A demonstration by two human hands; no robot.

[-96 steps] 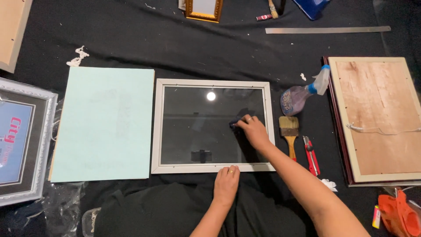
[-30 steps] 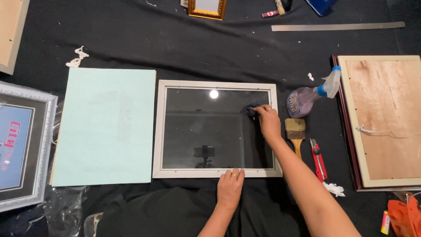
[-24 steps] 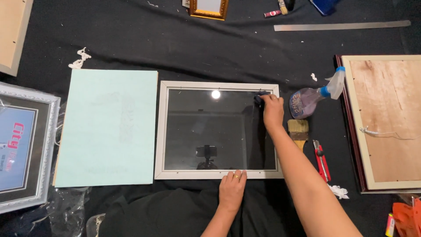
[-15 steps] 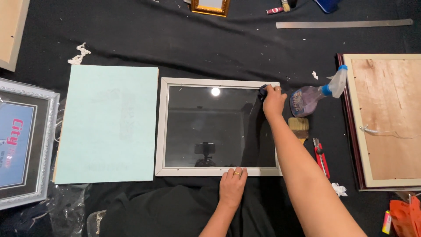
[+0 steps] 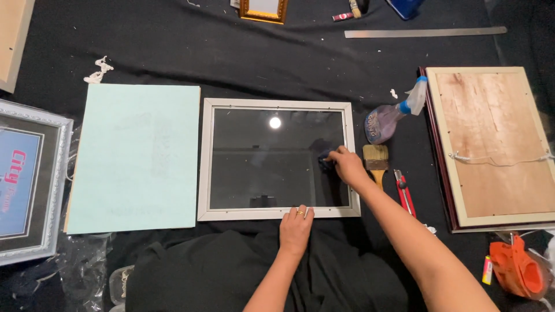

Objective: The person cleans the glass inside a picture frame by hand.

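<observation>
The right hand (image 5: 348,166) squeezes a small dark cloth (image 5: 325,161) in its fingers, pressing it on the glass of the white rectangular picture frame (image 5: 276,158). The left hand (image 5: 296,221) lies flat, fingers together, on the frame's near edge. The purple spray bottle (image 5: 384,118) lies just right.

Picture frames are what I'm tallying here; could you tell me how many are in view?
4: white frame under both hands, silver frame at far left, face-down frame at right, gold frame at top edge. More may lie outside the view.
</observation>
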